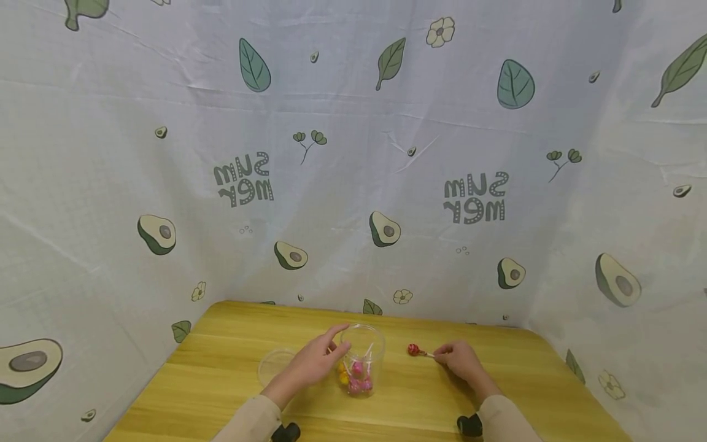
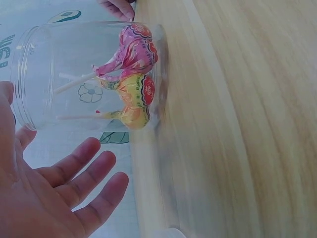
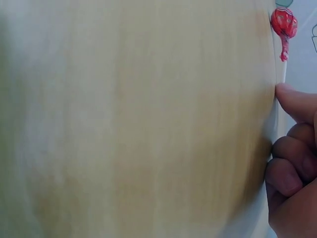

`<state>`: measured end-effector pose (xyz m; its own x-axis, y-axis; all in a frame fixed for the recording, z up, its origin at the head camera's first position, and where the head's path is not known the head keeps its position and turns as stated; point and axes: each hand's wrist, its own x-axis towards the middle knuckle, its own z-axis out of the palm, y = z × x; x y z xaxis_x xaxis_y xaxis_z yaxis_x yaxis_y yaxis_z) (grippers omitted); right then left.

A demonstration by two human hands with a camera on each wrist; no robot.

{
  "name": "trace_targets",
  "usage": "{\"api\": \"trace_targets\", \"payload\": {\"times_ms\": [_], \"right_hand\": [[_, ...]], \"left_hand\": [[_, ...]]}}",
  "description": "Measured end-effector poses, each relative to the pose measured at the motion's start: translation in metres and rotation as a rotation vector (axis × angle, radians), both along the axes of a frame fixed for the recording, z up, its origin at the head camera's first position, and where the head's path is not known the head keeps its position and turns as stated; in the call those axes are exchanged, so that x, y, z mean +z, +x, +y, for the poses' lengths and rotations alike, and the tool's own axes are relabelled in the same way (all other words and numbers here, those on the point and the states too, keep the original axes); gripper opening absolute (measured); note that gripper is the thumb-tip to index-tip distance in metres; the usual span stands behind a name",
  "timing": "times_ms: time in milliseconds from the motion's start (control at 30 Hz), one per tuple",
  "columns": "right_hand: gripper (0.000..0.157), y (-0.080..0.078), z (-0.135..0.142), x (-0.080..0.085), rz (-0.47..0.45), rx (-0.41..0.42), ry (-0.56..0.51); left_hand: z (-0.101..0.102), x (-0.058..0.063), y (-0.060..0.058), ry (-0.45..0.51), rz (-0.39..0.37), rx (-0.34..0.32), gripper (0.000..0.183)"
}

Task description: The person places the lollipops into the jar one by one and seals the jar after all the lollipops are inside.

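Near the middle of the table stands a clear plastic jar [image 1: 377, 362] without its lid. Inside are several wrapped lollipops, pink ones [image 2: 136, 52] and yellow ones [image 2: 133, 94], heads at the bottom and sticks slanting up. My left hand [image 1: 315, 361] is at the jar's left side, thumb and index finger beside the rim. Its other fingers [image 2: 94, 178] are spread and loosely bent, apart from the jar wall. To the right, my right hand [image 1: 463, 361] pinches the white stick of a red lollipop [image 1: 413, 350] between thumb and fingers, low over the table; its head points left.
A clear round lid [image 1: 270, 367] lies on the wooden table [image 1: 243, 331] left of the jar, partly behind my left forearm. A patterned cloth [image 1: 342, 184] hangs along the table's back edge and both sides. Black wrist straps show below both hands.
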<state>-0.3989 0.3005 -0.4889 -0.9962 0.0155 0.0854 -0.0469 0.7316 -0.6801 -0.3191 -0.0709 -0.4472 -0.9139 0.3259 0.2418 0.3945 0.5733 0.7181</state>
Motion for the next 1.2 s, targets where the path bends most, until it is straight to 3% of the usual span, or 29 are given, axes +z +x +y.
{"api": "trace_targets", "payload": {"times_ms": [467,1200], "right_hand": [[0.009,0.004,-0.002,0.005,0.007,0.044,0.056],[0.009,0.007,-0.003,0.010,-0.025,0.064,0.027]], "left_hand": [[0.000,0.000,-0.001,0.000,-0.004,0.013,0.061],[-0.001,-0.004,-0.003,0.003,0.005,0.006,0.058]]}}
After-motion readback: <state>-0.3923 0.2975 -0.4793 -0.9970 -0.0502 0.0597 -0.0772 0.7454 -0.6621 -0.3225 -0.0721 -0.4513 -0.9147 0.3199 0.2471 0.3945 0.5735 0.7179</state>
